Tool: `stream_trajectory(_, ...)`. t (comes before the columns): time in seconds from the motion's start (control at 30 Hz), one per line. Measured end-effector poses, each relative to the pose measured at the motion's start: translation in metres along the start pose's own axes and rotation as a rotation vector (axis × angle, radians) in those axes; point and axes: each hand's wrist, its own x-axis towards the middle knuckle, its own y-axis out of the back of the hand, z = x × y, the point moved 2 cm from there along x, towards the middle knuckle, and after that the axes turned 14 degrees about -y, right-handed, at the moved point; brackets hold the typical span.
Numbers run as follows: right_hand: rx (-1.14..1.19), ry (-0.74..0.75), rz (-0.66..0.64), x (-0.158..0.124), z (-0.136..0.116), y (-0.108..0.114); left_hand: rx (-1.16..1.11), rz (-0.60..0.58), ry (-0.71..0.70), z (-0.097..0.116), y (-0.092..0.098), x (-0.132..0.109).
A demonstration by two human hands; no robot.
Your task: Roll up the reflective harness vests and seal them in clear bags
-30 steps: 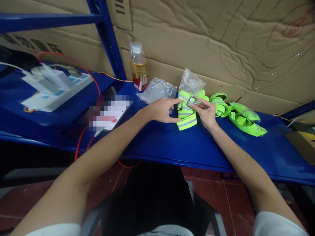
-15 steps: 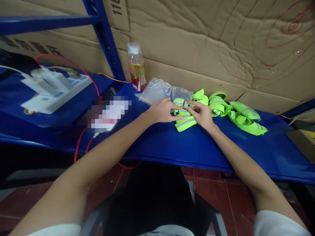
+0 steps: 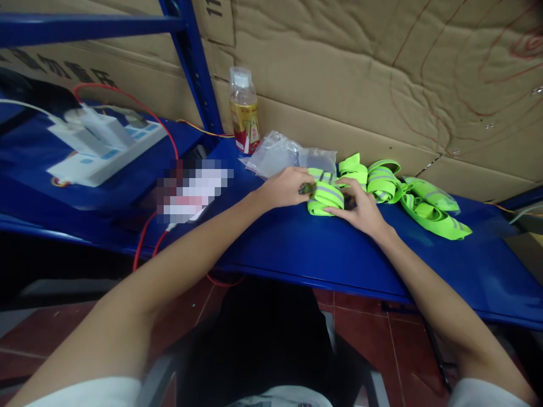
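Head view: I'm seeing green strap roll point(image 3: 326, 196), lying on table point(image 3: 275, 243); left hand point(image 3: 285, 187), resting at its edge, closure I cannot tell; right hand point(image 3: 362, 208), touching it, thumb and fingers apart.

This looks like a workshop: printed cardboard point(image 3: 339, 73) stands behind the blue tabletop point(image 3: 288, 243). Tiled floor point(image 3: 369, 339) lies below it.
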Motion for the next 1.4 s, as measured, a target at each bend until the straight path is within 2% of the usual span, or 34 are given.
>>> stream_trajectory(0.13,-0.348,0.156,0.003,-0.007,-0.013,-0.002,-0.053,0.098,0.087,-0.009,-0.005,-0.001)
stream_trajectory(0.2,-0.452,0.177,0.009,-0.01,-0.015,-0.005,-0.105,0.124,0.124,-0.01,-0.004,-0.003)
stream_trajectory(0.27,-0.485,0.175,0.014,-0.011,-0.016,-0.008,-0.108,0.099,0.106,-0.008,-0.001,-0.003)
stream_trajectory(0.4,-0.398,0.15,-0.005,-0.01,-0.013,-0.011,-0.024,-0.053,0.034,0.006,0.008,-0.004)
stream_trajectory(0.5,-0.275,0.122,-0.027,-0.008,-0.01,-0.011,0.026,-0.116,0.063,0.018,0.009,-0.004)
stream_trajectory(0.6,-0.164,0.093,-0.035,-0.005,-0.006,-0.01,0.095,-0.079,0.077,0.025,0.005,-0.003)
stream_trajectory(0.7,-0.065,0.07,0.016,-0.004,-0.003,-0.011,0.149,-0.067,0.07,0.025,-0.001,-0.002)
stream_trajectory(0.93,0.045,-0.001,0.09,-0.004,-0.005,-0.011,0.242,-0.136,0.103,0.03,-0.011,0.0)
stream_trajectory(1.03,0.025,0.014,0.018,-0.004,-0.004,-0.007,0.275,-0.151,0.091,0.028,-0.014,0.001)
stream_trajectory(1.13,0.072,0.05,-0.042,-0.002,0.001,-0.003,0.265,-0.097,0.075,0.019,-0.013,0.0)
stream_trajectory(1.23,0.165,0.06,0.048,0.0,0.008,-0.005,0.246,-0.064,0.08,0.014,-0.01,-0.002)
stream_trajectory(1.4,0.201,0.018,0.175,0.0,0.013,-0.016,0.272,-0.037,0.01,0.022,-0.008,-0.002)
